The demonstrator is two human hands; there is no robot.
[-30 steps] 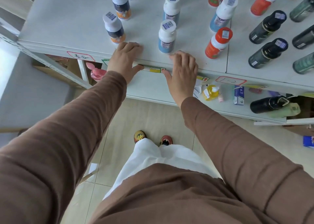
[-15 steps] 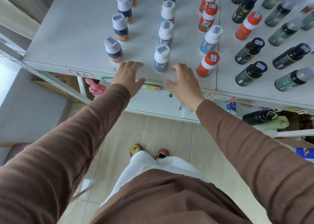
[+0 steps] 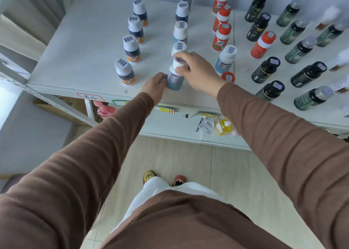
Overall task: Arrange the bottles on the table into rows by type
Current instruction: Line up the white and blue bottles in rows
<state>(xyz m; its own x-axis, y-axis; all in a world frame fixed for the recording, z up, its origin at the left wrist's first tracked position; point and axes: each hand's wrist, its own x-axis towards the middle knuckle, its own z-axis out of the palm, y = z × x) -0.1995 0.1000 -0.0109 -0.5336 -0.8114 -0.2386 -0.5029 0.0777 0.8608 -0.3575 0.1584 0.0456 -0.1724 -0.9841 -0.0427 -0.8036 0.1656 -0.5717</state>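
The blue bottle [image 3: 175,79] stands near the front edge of the white tabletop [image 3: 79,46], at the near end of the blue row. The right hand [image 3: 196,72] curls its fingers round the bottle's white cap from above, and the left hand [image 3: 155,86] wraps the lower body from the side. Behind it three more blue bottles [image 3: 180,33] run back in a line, and a further blue bottle [image 3: 225,58] stands just beside the right hand, out of that line. To the left, four navy-and-orange bottles [image 3: 130,49] form a row, and beyond them the tabletop lies bare out to its left edge and front corner. Right of the blue row, three red bottles [image 3: 221,37] line up toward the back, a fourth red bottle [image 3: 262,44] stands among the dark ones, and one red cap [image 3: 228,77] shows behind the right wrist. Five black bottles [image 3: 265,70] and about six dark green bottles [image 3: 300,49] fill the right side, with blurred ones at the edge I cannot count.
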